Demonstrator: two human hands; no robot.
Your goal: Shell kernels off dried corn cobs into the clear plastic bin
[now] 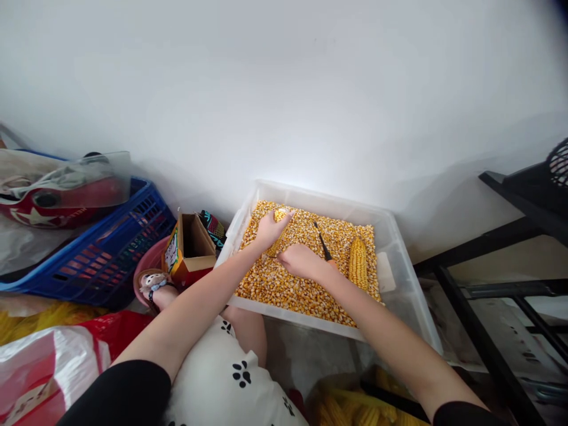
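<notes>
Corn cob sits betw. both hands over loose kernels in clear tub, left hand fingers curled round its top end, right hand prob. pinching its lower end, knife and 2nd cob just right of those fingers.

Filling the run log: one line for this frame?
left hand: grips corn cob | right hand: on cob | bin: loose kernels, tool, whole cob
</notes>
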